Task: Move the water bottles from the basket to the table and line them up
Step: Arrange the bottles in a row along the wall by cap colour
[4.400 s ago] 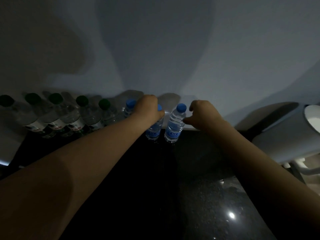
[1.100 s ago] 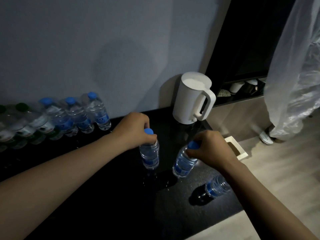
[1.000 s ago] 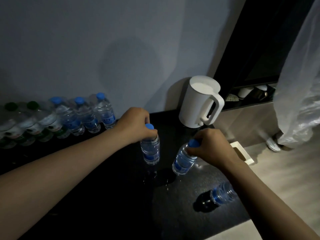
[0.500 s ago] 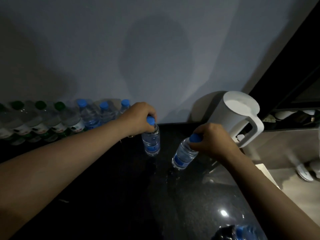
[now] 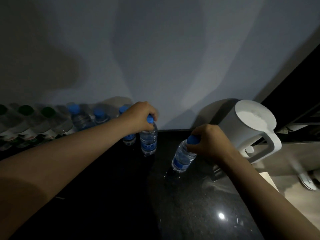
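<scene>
My left hand [image 5: 138, 118] grips the blue cap of an upright water bottle [image 5: 148, 142], right beside the end of the row along the wall. My right hand [image 5: 209, 142] holds a second blue-capped bottle [image 5: 182, 157] by its cap; that bottle tilts, its base near the dark table [image 5: 121, 196]. The row has blue-capped bottles [image 5: 81, 118] and green-capped bottles [image 5: 26, 122] further left. No basket is in view.
A white kettle [image 5: 249, 129] with a handle stands at the back right, just behind my right hand. The grey wall [image 5: 155, 58] backs the table. The table's right edge drops to a pale floor [image 5: 297, 205].
Both hands have carried their bottles toward the wall; the left bottle now stands next to the last blue-capped bottle in the row. The view has swung left, and the lying bottle has left the frame.
</scene>
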A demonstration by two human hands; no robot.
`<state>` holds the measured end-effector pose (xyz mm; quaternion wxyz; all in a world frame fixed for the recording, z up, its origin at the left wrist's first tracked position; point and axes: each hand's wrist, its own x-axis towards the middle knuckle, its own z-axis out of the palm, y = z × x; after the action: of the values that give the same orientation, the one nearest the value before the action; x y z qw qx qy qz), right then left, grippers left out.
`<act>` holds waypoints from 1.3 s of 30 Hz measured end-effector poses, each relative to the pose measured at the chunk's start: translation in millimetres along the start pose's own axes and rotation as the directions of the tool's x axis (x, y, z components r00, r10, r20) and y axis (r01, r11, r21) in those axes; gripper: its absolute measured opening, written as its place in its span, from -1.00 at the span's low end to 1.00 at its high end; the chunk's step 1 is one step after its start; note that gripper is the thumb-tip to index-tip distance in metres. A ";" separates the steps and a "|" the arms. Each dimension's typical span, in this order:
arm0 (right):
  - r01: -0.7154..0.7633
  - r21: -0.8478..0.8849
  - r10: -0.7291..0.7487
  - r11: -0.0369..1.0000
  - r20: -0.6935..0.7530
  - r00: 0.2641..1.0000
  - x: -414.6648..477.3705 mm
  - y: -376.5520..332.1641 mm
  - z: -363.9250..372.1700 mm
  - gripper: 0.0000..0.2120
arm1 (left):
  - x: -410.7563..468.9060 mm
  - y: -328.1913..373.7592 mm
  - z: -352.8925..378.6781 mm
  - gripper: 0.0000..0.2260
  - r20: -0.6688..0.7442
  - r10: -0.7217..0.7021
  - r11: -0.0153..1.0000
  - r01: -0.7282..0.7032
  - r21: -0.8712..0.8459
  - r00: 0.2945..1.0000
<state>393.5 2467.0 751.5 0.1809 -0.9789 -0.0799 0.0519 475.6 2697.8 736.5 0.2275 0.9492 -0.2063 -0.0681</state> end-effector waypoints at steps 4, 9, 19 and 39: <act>0.015 0.005 -0.015 1.000 -0.011 1.000 14.0 2.4 2.5 -0.76 | 20.3 -5.2 -2.3 -0.82 0.000 0.016 1.000 -0.016 -0.007 1.000; 0.024 0.027 -0.024 0.999 -0.003 1.000 31.9 3.3 5.1 -0.76 | 35.6 -16.7 -0.1 -0.84 0.020 0.028 0.999 -0.028 0.018 0.999; 0.036 0.031 -0.036 0.999 -0.005 0.999 62.0 1.9 12.4 -0.76 | 42.4 -36.4 7.4 -0.81 0.056 0.011 0.999 -0.013 0.043 0.998; -0.096 -0.131 0.094 0.987 -0.021 0.995 141.9 -15.9 28.0 -0.64 | 42.7 -47.9 8.6 -0.81 0.027 -0.042 0.999 0.042 0.000 0.999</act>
<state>527.0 2516.2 721.0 0.1137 -0.9917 -0.0351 0.0477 529.7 2715.1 705.3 0.2233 0.9524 -0.1892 -0.0856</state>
